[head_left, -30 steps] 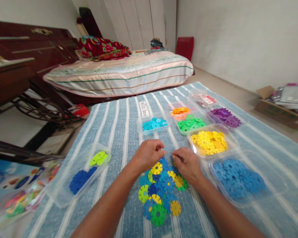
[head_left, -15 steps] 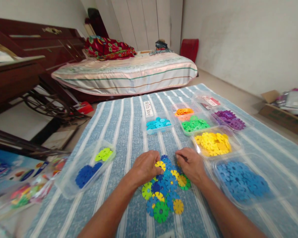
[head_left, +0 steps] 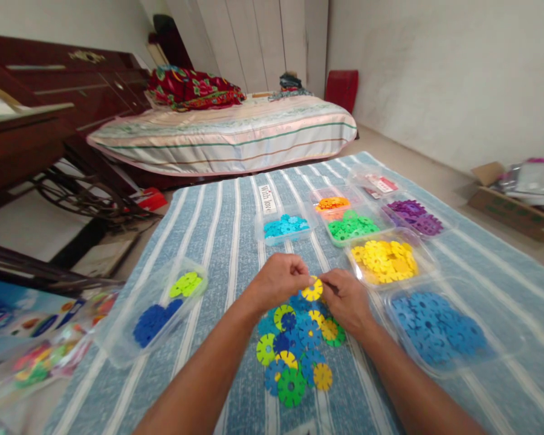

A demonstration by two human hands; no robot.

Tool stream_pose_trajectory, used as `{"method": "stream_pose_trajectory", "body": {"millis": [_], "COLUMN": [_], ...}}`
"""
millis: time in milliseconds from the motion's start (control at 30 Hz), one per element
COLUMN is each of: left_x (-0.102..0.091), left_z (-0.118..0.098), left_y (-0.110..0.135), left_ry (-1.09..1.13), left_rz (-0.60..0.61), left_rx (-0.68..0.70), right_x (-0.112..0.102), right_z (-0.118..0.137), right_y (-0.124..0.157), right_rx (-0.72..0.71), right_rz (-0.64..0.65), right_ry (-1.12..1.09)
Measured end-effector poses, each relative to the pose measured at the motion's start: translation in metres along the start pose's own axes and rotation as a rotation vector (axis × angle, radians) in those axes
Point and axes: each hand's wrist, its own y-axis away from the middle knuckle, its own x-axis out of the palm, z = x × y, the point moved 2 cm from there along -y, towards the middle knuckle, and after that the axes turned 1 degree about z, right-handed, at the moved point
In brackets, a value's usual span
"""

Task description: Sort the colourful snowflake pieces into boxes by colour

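My left hand (head_left: 281, 281) pinches the upper left edge of a yellow notched plastic disc (head_left: 312, 290), raised above the joined pieces. At the disc's right edge the fingertips of my right hand (head_left: 348, 299) are closed on its rim. Beneath them lies an assembly of interlocked notched discs on the cloth. It includes a green disc (head_left: 292, 388) at the near end, a lime disc (head_left: 266, 349) at the left, mid-blue discs (head_left: 310, 332) in the middle and a yellow disc (head_left: 323, 377) at the lower right. My right hand partly covers the assembly's far right side.
Clear tubs hold sorted discs: light blue (head_left: 286, 226), green (head_left: 351, 226), orange (head_left: 333, 204), purple (head_left: 412, 216), yellow (head_left: 383, 261) and blue (head_left: 437, 329). Left of my arm stands a tub (head_left: 118, 347) with lime and dark blue discs. A bed (head_left: 226, 133) stands beyond the striped cloth (head_left: 208, 241).
My left hand has risen and moved right, carrying the yellow disc up from over the assembly to my right hand's fingertips. A lime disc with a dark blue centre is now uncovered.
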Motion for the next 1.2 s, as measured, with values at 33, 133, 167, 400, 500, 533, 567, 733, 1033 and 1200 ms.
{"method": "stream_pose_trajectory", "body": {"millis": [33,133,167,400,500,533,567,733,1033,1200], "left_x": [0.005,0.017,0.018,-0.011,-0.024,-0.027,-0.029,-0.026,-0.017,-0.016], "left_z": [-0.011,-0.038,-0.043,0.0,0.027,0.033,0.037,0.047,0.056,0.055], "left_y": [-0.005,-0.016,-0.017,0.003,0.021,0.027,0.032,0.051,0.057,0.058], "left_ry": [0.091,0.317,0.322,-0.306,-0.624,-0.685,-0.727,-0.769,-0.794,-0.795], "left_rz": [-0.018,-0.062,-0.076,-0.113,-0.081,-0.068,-0.055,-0.036,-0.007,0.006], "left_rx": [0.037,0.137,0.157,0.062,-0.039,-0.07,-0.095,-0.156,-0.12,-0.106], "right_x": [0.0,0.0,0.0,-0.001,0.0,0.0,0.0,-0.001,-0.001,-0.002], "right_z": [0.0,-0.001,-0.001,0.0,0.0,0.0,-0.001,-0.001,-0.001,0.0], "right_y": [0.0,0.0,0.0,0.0,0.0,0.0,0.0,0.001,0.002,0.002], "right_rx": [0.009,-0.004,-0.017,-0.018,-0.02,-0.023,-0.025,-0.032,-0.042,-0.035], "right_rz": [-0.006,-0.027,-0.023,0.007,-0.001,-0.003,-0.005,0.0,-0.001,0.009], "right_ry": [-0.007,-0.041,-0.05,-0.019,-0.013,-0.013,-0.014,-0.015,-0.021,-0.022]}}
